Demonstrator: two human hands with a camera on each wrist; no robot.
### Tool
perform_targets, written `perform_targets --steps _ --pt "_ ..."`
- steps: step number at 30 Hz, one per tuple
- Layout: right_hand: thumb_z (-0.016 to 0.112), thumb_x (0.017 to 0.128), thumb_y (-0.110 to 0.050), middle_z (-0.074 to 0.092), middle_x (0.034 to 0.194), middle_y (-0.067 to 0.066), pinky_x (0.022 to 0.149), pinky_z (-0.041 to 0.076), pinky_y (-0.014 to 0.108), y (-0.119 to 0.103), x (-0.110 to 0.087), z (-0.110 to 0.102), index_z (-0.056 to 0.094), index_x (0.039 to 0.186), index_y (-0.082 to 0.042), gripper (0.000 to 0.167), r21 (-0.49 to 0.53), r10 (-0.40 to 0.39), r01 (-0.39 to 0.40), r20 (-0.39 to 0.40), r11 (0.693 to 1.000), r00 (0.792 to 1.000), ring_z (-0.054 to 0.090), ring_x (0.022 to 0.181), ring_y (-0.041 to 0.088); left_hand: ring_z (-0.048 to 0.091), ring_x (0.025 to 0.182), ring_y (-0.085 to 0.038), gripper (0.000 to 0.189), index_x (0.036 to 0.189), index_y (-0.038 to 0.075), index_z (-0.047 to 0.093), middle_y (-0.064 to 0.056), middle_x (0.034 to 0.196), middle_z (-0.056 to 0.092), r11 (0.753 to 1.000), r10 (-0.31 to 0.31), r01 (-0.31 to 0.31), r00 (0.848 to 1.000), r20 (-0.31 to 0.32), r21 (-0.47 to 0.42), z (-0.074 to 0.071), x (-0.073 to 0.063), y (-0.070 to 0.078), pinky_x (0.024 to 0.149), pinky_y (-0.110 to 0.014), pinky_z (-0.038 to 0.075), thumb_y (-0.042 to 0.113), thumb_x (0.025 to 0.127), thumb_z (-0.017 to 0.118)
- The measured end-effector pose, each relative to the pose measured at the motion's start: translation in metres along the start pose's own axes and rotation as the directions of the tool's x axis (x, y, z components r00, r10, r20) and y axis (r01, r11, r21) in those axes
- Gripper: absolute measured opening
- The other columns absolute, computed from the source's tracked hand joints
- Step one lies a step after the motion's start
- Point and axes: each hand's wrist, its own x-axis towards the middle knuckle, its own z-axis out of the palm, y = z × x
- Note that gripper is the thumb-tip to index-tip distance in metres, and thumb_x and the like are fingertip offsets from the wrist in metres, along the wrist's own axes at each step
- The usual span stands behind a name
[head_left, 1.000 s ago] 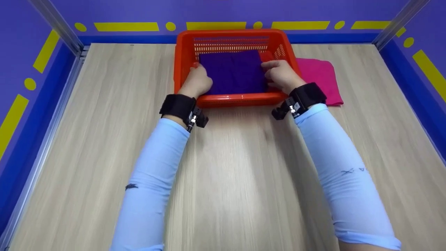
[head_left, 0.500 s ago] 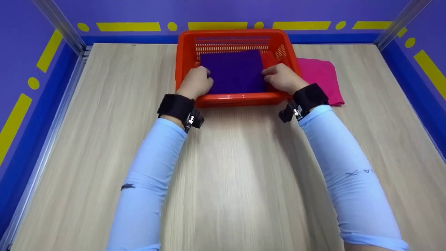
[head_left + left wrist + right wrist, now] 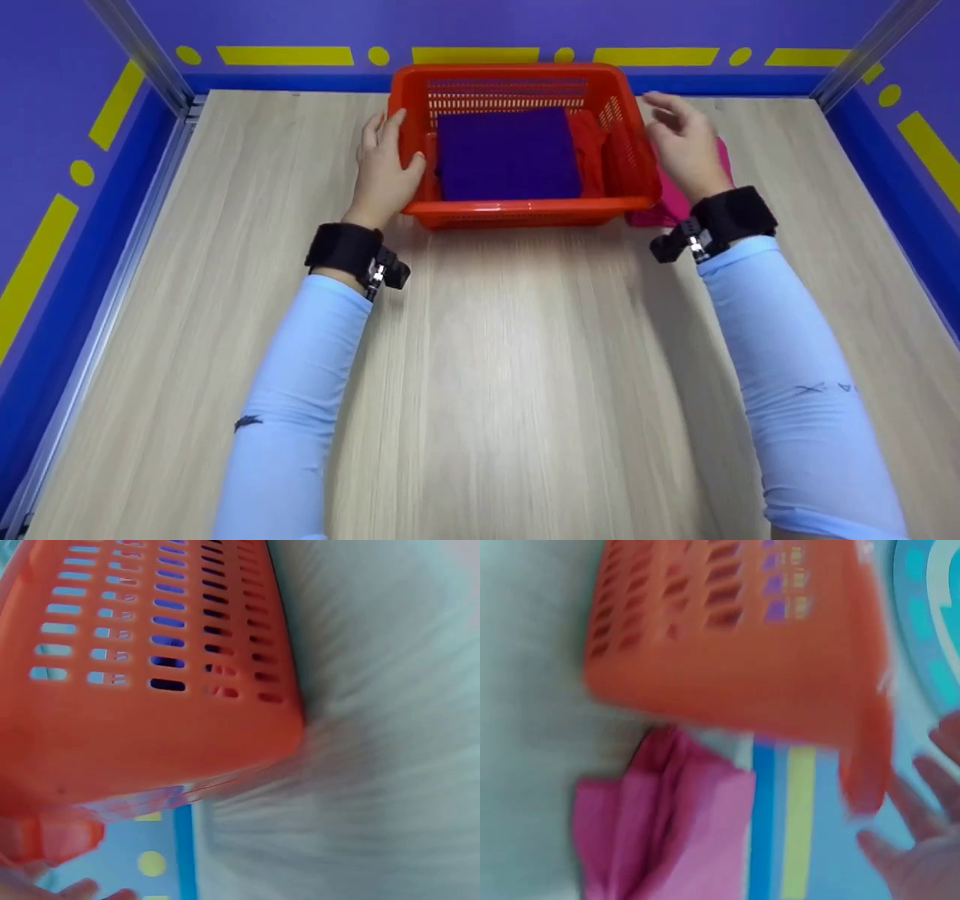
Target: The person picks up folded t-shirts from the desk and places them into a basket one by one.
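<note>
A red plastic basket (image 3: 517, 205) stands at the back of the table. Inside it a folded purple cloth (image 3: 510, 154) lies flat, with red cloth (image 3: 589, 142) along its right side. My left hand (image 3: 384, 176) is at the basket's left rim, fingers spread and thumb over the edge. Just outside the right rim is my right hand (image 3: 686, 146), loosely bent and holding nothing. In the right wrist view its fingers (image 3: 915, 814) are spread close to the rim. A folded pink cloth (image 3: 670, 206) lies on the table under that hand, partly hidden by it.
Purple walls with yellow marks (image 3: 476, 55) enclose the wooden table (image 3: 487, 360) at the back and sides. The basket stands close to the back wall. Black camera straps (image 3: 345, 247) are on both wrists.
Both hands have let go of the purple cloth's sides and come out of the basket. The left has moved to the left rim, the right past the right rim. The purple cloth lies smooth.
</note>
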Motion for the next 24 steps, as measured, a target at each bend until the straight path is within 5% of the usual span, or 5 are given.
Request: perform_targets --steps 6,10,14,20,24 --pt "0.038 0.106 -0.015 0.03 0.163 0.014 0.121 0.023 0.033 0.046 0.0 -0.022 0.034 0.157 -0.004 0.052 -0.154 0.029 -0.037 -0.054 0.987 0.998 0.028 0.15 0.026 0.032 0.147 -0.025 0.071 0.163 0.013 0.017 -0.013 0.166 0.021 0.983 -0.129 0.136 0.99 0.065 -0.125 0.004 0.004 -0.005 0.119 -0.035 0.031 0.02 0.103 0.054" --pt "0.042 0.103 -0.012 0.028 0.16 0.029 0.125 0.014 0.042 0.072 0.004 -0.024 0.034 0.155 0.004 0.054 -0.326 0.003 -0.006 -0.008 0.945 1.0 0.019 0.152 0.037 0.032 0.147 -0.022 0.07 0.164 0.011 0.014 -0.011 0.166 0.023 0.974 -0.171 0.181 0.982 0.082 -0.139 0.003 0.004 -0.006 0.119 -0.032 0.029 0.013 0.104 0.05" --pt "0.043 0.105 -0.017 0.015 0.163 0.031 0.123 0.011 0.056 0.086 0.008 -0.018 0.029 0.159 -0.003 0.057 -0.452 0.089 -0.056 0.051 0.89 0.995 0.012 0.151 0.046 0.038 0.144 -0.02 0.07 0.164 0.013 0.009 -0.008 0.167 0.022 0.964 -0.199 0.215 0.974 0.108 -0.155 0.002 0.005 -0.007 0.117 -0.031 0.032 0.006 0.104 0.044" --pt "0.04 0.107 -0.034 0.001 0.166 0.026 0.102 0.001 0.086 0.093 0.012 -0.007 0.019 0.164 -0.018 0.063 -0.58 0.233 -0.1 0.158 0.808 0.96 -0.004 0.144 0.063 0.041 0.141 -0.02 0.071 0.164 0.013 0.008 -0.008 0.166 0.024 0.961 -0.202 0.218 0.973 0.107 -0.169 0.002 0.003 -0.008 0.116 -0.031 0.035 0.003 0.103 0.042" --pt "0.038 0.107 -0.037 -0.005 0.166 0.027 0.098 -0.006 0.087 0.094 0.014 -0.009 0.009 0.164 -0.022 0.066 -0.608 0.288 -0.09 0.235 0.788 0.928 -0.014 0.146 0.057 0.041 0.141 -0.018 0.071 0.164 0.014 0.007 -0.006 0.167 0.024 0.959 -0.201 0.219 0.973 0.113 -0.179 0.002 0.003 -0.008 0.115 -0.029 0.035 0.003 0.103 0.041"
